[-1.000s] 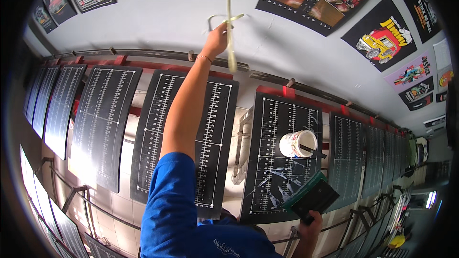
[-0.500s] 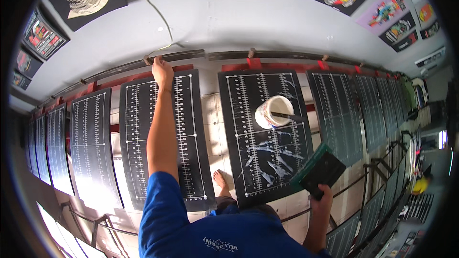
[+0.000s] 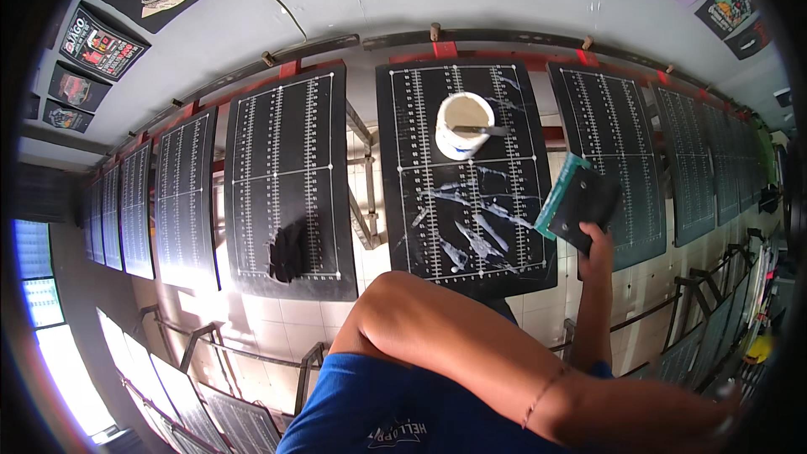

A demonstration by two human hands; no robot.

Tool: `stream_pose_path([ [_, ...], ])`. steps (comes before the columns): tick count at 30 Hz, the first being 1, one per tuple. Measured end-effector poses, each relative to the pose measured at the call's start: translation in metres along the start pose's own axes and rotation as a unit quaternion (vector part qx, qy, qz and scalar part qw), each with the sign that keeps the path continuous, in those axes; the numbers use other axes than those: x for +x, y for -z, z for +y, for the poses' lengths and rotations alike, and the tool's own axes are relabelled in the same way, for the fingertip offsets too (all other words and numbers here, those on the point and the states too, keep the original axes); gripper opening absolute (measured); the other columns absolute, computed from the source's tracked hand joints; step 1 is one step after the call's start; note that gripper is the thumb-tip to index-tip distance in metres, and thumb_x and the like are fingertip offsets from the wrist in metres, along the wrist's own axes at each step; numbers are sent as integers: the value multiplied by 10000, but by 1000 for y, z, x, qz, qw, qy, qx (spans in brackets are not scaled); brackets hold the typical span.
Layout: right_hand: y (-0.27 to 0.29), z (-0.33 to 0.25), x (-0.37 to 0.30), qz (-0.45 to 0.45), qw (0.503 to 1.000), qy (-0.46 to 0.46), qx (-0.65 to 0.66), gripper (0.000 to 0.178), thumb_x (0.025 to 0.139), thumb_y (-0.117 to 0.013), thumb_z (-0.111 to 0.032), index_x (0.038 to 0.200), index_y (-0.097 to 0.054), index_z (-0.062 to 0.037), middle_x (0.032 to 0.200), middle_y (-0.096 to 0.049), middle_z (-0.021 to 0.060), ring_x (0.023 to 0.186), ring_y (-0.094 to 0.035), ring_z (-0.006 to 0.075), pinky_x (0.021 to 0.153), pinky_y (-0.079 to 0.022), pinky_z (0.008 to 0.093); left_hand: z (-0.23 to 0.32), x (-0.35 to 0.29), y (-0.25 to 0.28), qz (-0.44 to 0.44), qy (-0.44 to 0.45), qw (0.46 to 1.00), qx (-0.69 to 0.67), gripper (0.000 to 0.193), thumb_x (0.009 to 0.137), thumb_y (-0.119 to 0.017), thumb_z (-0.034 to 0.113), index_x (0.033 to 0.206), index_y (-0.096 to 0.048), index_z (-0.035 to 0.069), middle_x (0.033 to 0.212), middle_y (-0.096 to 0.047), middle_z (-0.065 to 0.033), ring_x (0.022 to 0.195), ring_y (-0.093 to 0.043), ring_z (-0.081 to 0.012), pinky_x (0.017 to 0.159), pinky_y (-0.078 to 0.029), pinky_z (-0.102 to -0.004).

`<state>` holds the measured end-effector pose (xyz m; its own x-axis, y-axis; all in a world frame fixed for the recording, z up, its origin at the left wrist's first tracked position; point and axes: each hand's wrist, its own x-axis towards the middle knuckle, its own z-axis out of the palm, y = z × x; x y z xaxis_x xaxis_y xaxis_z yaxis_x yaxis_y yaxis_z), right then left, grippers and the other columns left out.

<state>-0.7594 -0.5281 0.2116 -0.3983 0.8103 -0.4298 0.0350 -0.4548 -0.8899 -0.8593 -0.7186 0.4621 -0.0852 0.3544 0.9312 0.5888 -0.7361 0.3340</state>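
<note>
My right hand (image 3: 595,250) grips a squeegee (image 3: 584,206) with a dark holder and a green blade, held over the gap between two black boards. My left arm is folded across my chest toward the right. At its end my left hand (image 3: 672,412) is smeared by motion at the lower right, its fingers unclear. A white bucket (image 3: 454,141) stands on the middle black board (image 3: 420,240), with a flat dark tool (image 3: 483,129) lying across its mouth. Whitish streaks (image 3: 483,240) mark that board's near half.
Rows of black boards with white ruled lines (image 3: 252,147) run left and right on red supports. A crumpled black cloth (image 3: 287,254) lies on the board left of the bucket. A dark rail (image 3: 521,38) runs along the wall behind. Metal racks (image 3: 210,345) stand near me.
My left hand has left the rail at the back left and swung across my body to the right. The squeegee stays in my right hand. The black cloth now shows on the left board.
</note>
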Motion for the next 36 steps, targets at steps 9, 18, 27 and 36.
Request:
stream_pose_path([
  [9, 9, -10, 43, -131, 968, 82, -199, 352, 799, -686, -153, 1084, -664, 53, 894, -685, 65, 784, -596, 126, 735, -470, 288, 4, -70, -50, -57, -36, 986, 153, 216, 817, -663, 143, 1006, -646, 39, 1043, -633, -107, 975, -647, -284, 835, -545, -356],
  [18, 26, 5, 15, -170, 964, 79, -189, 355, 808, -661, -83, 1131, -665, 65, 1019, -716, 121, 913, -665, 181, 860, -500, 307, -55, -287, 63, 55, 618, 750, 229, 421, 871, -711, 70, 1245, -538, -19, 1184, -618, -199, 1022, -632, -325, 858, -538, -423],
  [27, 31, 6, -66, -31, 969, 42, -241, 375, 788, -697, -64, 1140, -651, 57, 987, -702, 101, 878, -660, 188, 825, -508, 302, -252, -325, 98, -3, 514, 748, 420, 966, 676, -894, 378, 1401, -392, -18, 1361, -513, -198, 1329, -415, -386, 1119, -320, -476],
  [36, 10, 21, -153, 111, 978, 34, -172, 419, 761, -694, -94, 1137, -621, 76, 1013, -656, 124, 901, -642, 210, 843, -507, 307, -271, -314, 94, 26, 518, 768, 377, 1067, 548, -961, 371, 1370, -400, -15, 1267, -555, -183, 1240, -479, -367, 1101, -348, -458],
])
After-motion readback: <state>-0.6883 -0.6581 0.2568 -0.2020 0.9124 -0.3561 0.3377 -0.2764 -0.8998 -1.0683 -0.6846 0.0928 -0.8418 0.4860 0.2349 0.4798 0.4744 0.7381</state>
